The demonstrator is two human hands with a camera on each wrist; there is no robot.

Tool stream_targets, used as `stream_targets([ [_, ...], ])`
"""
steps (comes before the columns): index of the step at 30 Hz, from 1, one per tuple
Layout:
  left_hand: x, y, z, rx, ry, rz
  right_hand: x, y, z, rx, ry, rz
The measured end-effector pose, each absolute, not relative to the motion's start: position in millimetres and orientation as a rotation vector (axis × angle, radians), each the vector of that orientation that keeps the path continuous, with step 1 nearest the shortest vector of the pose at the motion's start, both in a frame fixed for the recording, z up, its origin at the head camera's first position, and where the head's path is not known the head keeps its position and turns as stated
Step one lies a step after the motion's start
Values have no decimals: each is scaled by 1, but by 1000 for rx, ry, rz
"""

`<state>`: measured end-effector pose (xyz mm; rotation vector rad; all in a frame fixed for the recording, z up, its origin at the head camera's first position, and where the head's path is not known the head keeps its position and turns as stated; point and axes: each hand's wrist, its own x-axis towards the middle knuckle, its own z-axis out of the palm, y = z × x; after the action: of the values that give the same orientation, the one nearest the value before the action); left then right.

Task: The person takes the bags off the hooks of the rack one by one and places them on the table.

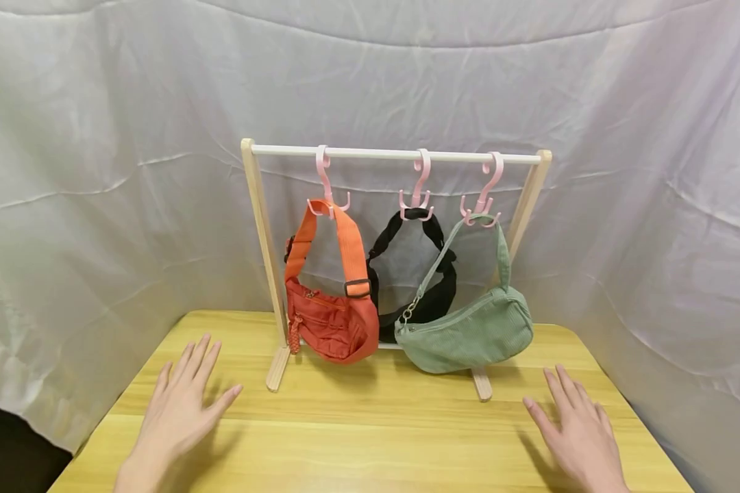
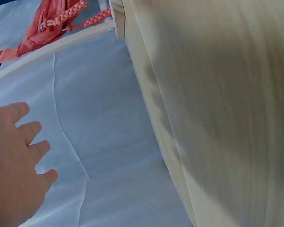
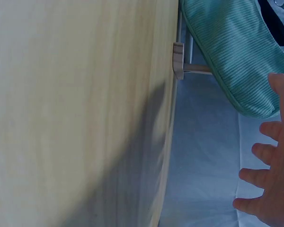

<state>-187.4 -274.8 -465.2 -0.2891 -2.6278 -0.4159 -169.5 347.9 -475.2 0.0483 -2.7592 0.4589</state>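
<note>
My left hand (image 1: 181, 404) is held over the left of the table, fingers spread and straight, holding nothing. On the right side my right hand (image 1: 576, 428) hovers likewise, its fingers extended. A red bag (image 1: 339, 325) with an orange strap hangs from a pink hook (image 1: 324, 181), nearest my left hand. Behind and between the others, a black bag (image 1: 428, 305) hangs from the middle pink hook (image 1: 421, 181). The green corduroy bag (image 1: 475, 332), nearest my right hand, hangs by its strap from the right pink hook (image 1: 490, 185) and partly covers the black bag.
A wooden rack (image 1: 262, 239) with a white rod (image 1: 370, 153) stands at the back of the wood-grain table (image 1: 358, 445). Its feet reach toward me, one wooden foot (image 1: 277, 370) on the left. Grey-white cloth (image 1: 129, 137) surrounds the table at the back and sides.
</note>
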Motion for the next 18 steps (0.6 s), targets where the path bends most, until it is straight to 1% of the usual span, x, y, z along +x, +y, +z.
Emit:
stream_targets([
  [18,-189,-263,-453,-338,-2453,-481,-171,331,-462,103,-2501,512],
])
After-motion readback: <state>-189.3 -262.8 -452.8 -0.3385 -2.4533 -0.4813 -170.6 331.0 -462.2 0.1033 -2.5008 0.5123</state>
